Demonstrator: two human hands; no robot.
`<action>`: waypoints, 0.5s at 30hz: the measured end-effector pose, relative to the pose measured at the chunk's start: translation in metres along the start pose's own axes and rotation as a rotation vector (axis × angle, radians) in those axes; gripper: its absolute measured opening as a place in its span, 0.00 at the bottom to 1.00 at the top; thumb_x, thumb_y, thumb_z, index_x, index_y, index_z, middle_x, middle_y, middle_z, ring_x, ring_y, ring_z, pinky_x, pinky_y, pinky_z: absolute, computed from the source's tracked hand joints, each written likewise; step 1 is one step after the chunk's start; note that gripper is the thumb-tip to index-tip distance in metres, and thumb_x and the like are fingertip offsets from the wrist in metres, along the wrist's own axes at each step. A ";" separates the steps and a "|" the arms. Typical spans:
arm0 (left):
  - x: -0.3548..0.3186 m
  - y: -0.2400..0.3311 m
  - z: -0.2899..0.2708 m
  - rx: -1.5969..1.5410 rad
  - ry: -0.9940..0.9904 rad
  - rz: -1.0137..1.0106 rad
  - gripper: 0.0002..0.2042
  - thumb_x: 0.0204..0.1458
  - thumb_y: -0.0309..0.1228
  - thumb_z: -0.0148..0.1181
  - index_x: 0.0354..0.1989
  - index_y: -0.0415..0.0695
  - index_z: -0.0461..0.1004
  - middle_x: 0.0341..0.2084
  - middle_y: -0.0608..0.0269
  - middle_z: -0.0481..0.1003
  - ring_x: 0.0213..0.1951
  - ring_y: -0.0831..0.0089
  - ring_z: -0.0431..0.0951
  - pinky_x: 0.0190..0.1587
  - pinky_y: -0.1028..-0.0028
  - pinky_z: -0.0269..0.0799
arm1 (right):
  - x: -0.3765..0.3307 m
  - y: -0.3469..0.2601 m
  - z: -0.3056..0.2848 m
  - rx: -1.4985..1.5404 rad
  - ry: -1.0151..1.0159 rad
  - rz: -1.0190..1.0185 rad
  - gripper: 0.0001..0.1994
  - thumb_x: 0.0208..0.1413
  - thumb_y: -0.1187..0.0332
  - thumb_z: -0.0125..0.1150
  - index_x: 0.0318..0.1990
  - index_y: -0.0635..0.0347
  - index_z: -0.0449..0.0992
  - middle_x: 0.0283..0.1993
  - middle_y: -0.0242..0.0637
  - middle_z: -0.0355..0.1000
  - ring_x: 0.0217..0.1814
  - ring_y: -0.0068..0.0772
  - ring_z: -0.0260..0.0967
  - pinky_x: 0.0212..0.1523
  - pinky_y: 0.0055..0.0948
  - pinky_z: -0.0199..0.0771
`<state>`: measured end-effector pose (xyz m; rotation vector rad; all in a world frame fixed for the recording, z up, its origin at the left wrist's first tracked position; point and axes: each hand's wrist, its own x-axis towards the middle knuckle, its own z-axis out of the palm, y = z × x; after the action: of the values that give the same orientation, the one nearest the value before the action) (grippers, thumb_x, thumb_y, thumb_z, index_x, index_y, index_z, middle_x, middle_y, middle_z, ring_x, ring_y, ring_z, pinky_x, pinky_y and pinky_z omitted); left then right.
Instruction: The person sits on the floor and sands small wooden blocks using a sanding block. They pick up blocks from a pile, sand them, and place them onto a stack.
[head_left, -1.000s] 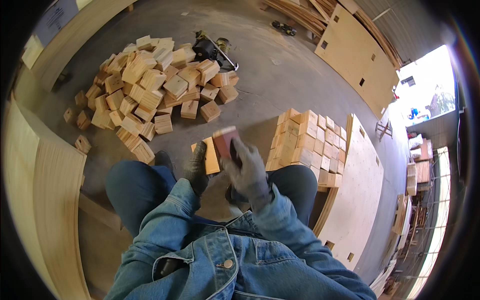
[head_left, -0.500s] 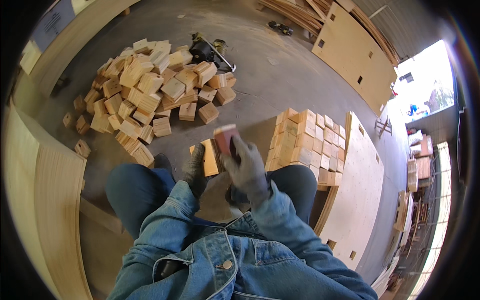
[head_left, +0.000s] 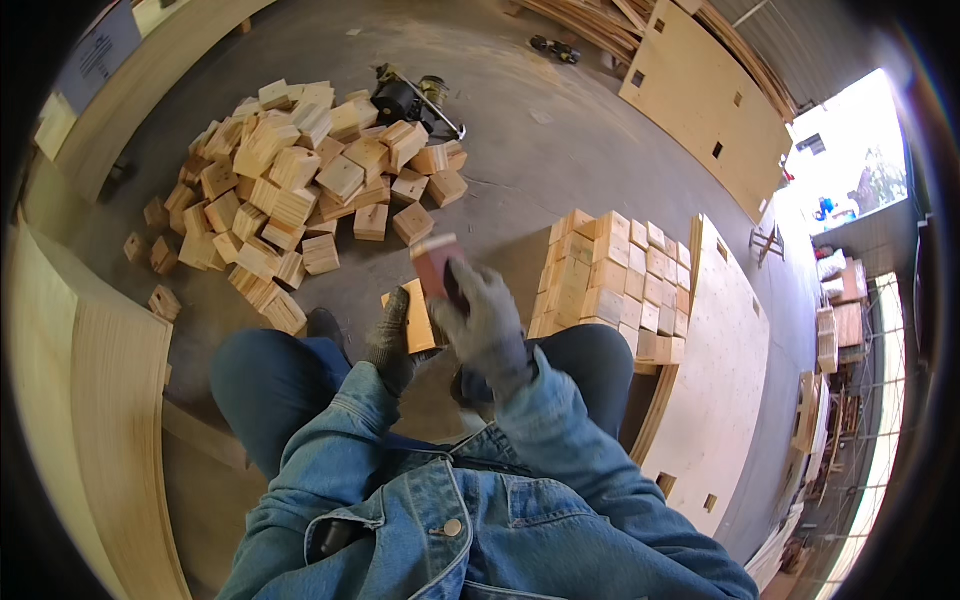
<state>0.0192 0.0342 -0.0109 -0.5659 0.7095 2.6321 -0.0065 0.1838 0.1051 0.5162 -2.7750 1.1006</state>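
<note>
My gloved left hand (head_left: pixel 392 340) is closed round a pale wooden block (head_left: pixel 418 318) between my knees, the thumb lying along its near side. In my gloved right hand (head_left: pixel 482 318) is a reddish-brown sanding block (head_left: pixel 436 268) with a pale upper edge, its lower part covered by the fingers. The sanding block is tilted just above and to the right of the wooden block; whether the two touch I cannot tell.
Ahead to the left lies a loose heap of wooden blocks (head_left: pixel 290 180), with a black and yellow tool (head_left: pixel 400 98) behind it. A neat stack of blocks (head_left: pixel 610 280) stands by my right knee, beside plywood panels (head_left: pixel 715 390). Stacked sheets (head_left: pixel 110 400) rise at my left.
My right hand has shifted slightly up and left with the sanding block, so it covers more of the wooden block. My left hand keeps its hold.
</note>
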 end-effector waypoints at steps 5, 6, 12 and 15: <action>0.002 -0.001 -0.003 0.020 0.009 0.000 0.28 0.59 0.57 0.61 0.59 0.51 0.72 0.48 0.63 0.79 0.46 0.66 0.82 0.45 0.61 0.82 | 0.022 0.007 -0.004 0.059 -0.046 0.065 0.25 0.56 0.63 0.70 0.57 0.70 0.72 0.51 0.61 0.73 0.52 0.61 0.72 0.50 0.47 0.75; 0.004 0.000 -0.007 0.023 -0.003 0.030 0.28 0.59 0.57 0.61 0.59 0.51 0.72 0.48 0.63 0.79 0.46 0.67 0.82 0.44 0.62 0.82 | 0.009 0.000 -0.006 0.084 -0.067 0.032 0.27 0.56 0.63 0.70 0.58 0.72 0.71 0.50 0.61 0.74 0.52 0.61 0.72 0.51 0.47 0.74; 0.011 0.010 -0.009 0.029 0.077 -0.007 0.31 0.64 0.55 0.56 0.66 0.46 0.67 0.57 0.54 0.76 0.55 0.60 0.79 0.57 0.62 0.79 | -0.044 -0.012 -0.001 -0.021 -0.075 -0.059 0.31 0.56 0.62 0.70 0.63 0.71 0.69 0.56 0.62 0.71 0.56 0.61 0.71 0.56 0.46 0.74; -0.005 0.005 0.008 0.101 0.086 -0.046 0.29 0.61 0.57 0.59 0.61 0.49 0.70 0.50 0.61 0.78 0.47 0.65 0.81 0.48 0.62 0.81 | -0.003 0.009 0.005 0.026 0.014 -0.008 0.29 0.57 0.63 0.69 0.63 0.70 0.70 0.54 0.60 0.72 0.55 0.59 0.72 0.55 0.44 0.74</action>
<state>0.0191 0.0336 -0.0007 -0.6613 0.8397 2.5264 -0.0068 0.1875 0.0947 0.5200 -2.7477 1.1362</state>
